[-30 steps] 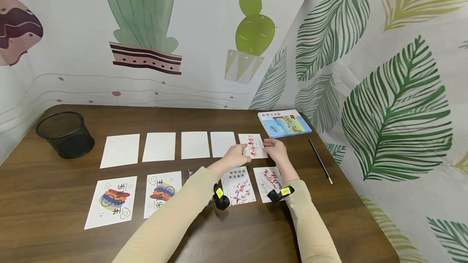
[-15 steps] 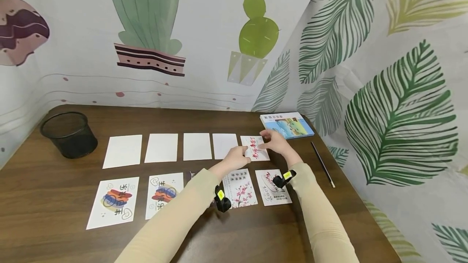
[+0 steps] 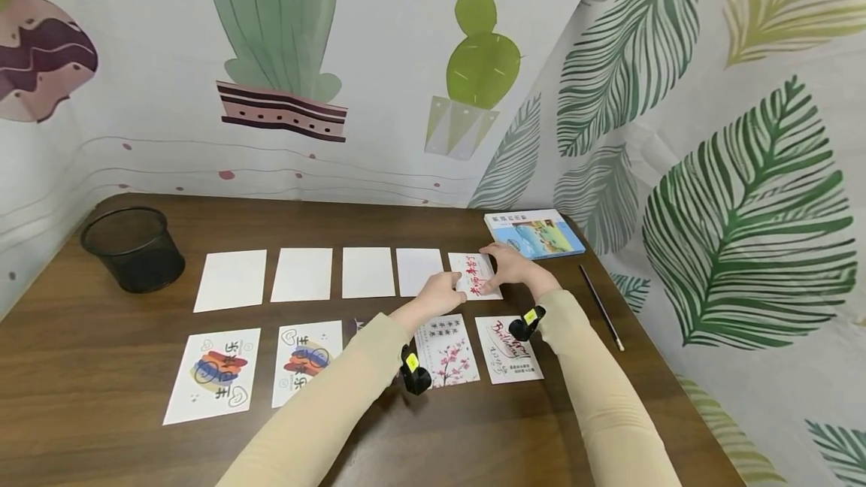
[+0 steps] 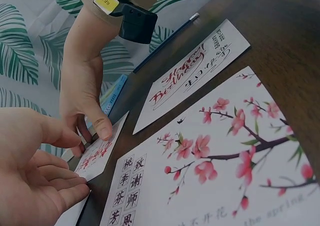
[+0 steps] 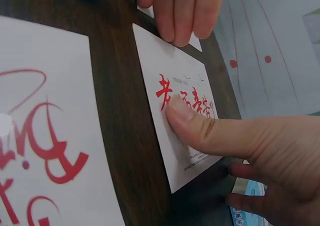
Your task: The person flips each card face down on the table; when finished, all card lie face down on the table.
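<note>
A white card with red brush lettering [image 3: 471,265] lies flat at the right end of the far row. Along its left edge my left hand [image 3: 440,293] rests with fairly straight fingers; in the right wrist view the fingertips [image 5: 181,34] touch that edge. From the right my right hand [image 3: 512,264] reaches over the card, its thumb [image 5: 182,113] on the lettering and its other fingers by the far right side. Nearer me lie a red-lettered birthday card [image 3: 509,352] and a pink blossom card [image 4: 235,156]. Neither hand lifts anything.
Several blank white cards [image 3: 301,274] continue the far row leftward. Two colourful printed cards [image 3: 215,374] lie front left, and a dark card is mostly hidden by my left sleeve. Around them are a black mesh holder [image 3: 138,250], a blue book [image 3: 534,234] and a pencil [image 3: 601,307].
My right hand has shifted from the card's right edge to reach over it, thumb onto the lettering. My left hand stays at the left edge. The view has shifted slightly.
</note>
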Available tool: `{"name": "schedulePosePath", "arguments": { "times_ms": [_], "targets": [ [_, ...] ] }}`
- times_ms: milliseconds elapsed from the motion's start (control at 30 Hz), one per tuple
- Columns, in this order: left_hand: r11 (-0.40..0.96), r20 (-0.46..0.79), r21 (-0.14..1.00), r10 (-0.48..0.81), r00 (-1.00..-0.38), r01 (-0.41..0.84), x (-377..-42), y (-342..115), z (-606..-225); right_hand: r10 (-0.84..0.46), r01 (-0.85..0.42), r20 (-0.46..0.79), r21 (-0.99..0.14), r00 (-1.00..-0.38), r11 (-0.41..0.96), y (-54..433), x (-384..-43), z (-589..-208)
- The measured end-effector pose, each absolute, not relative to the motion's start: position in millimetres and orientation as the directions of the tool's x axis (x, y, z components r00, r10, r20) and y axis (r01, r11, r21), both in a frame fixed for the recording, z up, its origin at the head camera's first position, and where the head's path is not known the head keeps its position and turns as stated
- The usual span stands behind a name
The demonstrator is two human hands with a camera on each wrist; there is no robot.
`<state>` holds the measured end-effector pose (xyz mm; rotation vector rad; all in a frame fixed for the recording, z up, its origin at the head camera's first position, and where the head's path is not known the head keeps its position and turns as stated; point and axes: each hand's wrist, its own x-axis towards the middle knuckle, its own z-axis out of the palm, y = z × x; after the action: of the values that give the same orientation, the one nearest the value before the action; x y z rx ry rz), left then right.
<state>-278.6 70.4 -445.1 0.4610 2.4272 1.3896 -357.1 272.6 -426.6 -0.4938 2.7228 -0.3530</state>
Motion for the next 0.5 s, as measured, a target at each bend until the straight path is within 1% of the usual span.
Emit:
{"name": "schedulePosePath", "arguments": {
  "times_ms": [100,400,500],
  "targets": [
    [0.478,-0.100,0.870,0.412,-0.906,0.121,-278.4,70.3,-444.4,-0.368,-0.290,-0.297,-0.277,-0.881,0.916,270.0,-359.0,-426.6],
    [0.460,-0.111,0.882,0.407,-0.907,0.098,-277.1,69.5,-444.9,-0.303,-0.220,-0.329,-0.265,-0.895,0.939,262.2,-359.9,-419.3],
    [0.455,-0.113,0.885,0.413,-0.904,0.097,-277.2,68.9,-444.6,-0.301,-0.220,-0.318,-0.268,-0.899,0.938,260.5,-360.5,-418.0]
  ]
}}
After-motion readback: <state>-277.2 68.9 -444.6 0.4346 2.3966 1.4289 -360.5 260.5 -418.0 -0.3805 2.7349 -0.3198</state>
